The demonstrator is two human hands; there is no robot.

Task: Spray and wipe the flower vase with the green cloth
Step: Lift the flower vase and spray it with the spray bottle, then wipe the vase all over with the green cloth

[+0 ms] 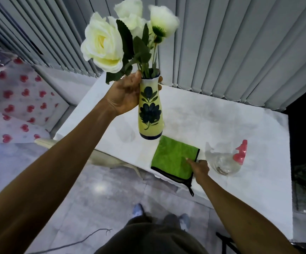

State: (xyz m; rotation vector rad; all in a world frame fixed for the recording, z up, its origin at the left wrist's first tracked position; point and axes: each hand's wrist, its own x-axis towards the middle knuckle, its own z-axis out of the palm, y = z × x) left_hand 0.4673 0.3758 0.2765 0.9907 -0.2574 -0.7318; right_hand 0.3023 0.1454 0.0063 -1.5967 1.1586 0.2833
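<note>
Left hand [125, 92] clenched around neck of flower vase [150, 109], lifted clear above white table [222, 121]. Right hand [200, 166] at 5 o'clock from vase, fingers touching green cloth [174, 157]; grip unclear. Spray bottle [225, 160] at 3 o'clock of cloth.

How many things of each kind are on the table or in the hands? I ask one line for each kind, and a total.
Vase, held up by the left hand: 1
White flowers in the vase: about 4, partly overlapping
Green cloth on the table, touched by the right hand: 1
Clear spray bottle with pink head: 1
Total: about 7
</note>
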